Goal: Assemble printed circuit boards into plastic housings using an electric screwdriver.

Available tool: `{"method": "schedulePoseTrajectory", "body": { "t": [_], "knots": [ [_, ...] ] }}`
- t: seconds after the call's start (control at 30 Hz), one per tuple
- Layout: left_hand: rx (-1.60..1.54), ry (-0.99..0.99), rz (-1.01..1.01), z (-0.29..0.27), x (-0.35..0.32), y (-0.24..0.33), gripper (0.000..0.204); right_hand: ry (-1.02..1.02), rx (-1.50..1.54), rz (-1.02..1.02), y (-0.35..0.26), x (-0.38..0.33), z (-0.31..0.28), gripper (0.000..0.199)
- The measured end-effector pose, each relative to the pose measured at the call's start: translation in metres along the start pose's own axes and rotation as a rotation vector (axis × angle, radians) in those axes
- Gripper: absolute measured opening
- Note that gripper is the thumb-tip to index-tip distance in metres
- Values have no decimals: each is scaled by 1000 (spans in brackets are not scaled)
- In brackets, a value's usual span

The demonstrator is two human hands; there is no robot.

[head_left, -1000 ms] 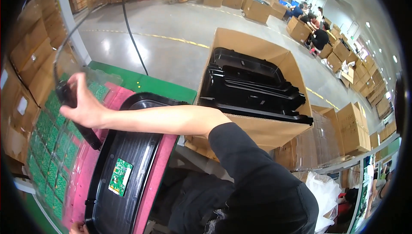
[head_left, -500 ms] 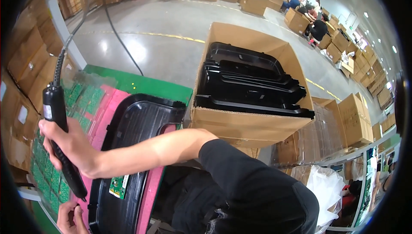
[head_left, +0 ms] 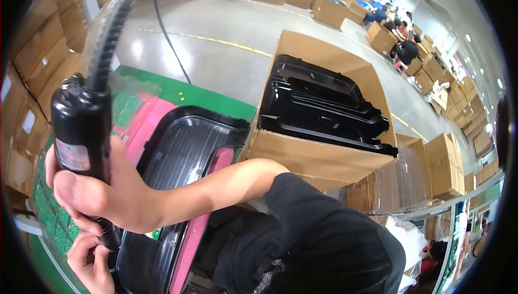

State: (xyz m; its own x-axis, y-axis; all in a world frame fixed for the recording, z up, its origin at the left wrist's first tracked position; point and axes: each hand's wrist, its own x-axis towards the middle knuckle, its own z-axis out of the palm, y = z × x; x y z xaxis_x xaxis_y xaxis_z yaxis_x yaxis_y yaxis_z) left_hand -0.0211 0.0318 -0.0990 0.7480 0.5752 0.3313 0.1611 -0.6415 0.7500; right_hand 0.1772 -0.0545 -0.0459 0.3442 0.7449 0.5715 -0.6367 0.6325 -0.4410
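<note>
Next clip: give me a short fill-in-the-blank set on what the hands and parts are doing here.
1. The right hand grips a black power tool whose cable runs ____ out of frame.
2. The black plastic cover lies on a ____ mat.
3. More black covers are stacked in a ____ box.
4. The left hand is at the cover's ____ end.

Missing: upward; pink; cardboard; near

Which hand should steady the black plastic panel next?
Probably left. The left hand sits low beside the black plastic panel, while the right hand is wrapped around the black power tool.
</note>
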Motion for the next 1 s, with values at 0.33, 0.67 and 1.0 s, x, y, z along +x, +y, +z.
{"method": "schedulePoseTrajectory", "body": {
  "t": [0.33, 0.67, 1.0],
  "knots": [
    [-190, 194, -128, 14, 3, 9, 13, -59, 87, -51, -15, -2, -1, 26],
    [304, 45, 302, 20, 7, 17, 21, -337, -106, 47, -24, 1, -23, 61],
    [176, 67, 488, 24, 8, -8, 21, -218, -21, 80, -14, -1, -20, 41]
  ]
}}
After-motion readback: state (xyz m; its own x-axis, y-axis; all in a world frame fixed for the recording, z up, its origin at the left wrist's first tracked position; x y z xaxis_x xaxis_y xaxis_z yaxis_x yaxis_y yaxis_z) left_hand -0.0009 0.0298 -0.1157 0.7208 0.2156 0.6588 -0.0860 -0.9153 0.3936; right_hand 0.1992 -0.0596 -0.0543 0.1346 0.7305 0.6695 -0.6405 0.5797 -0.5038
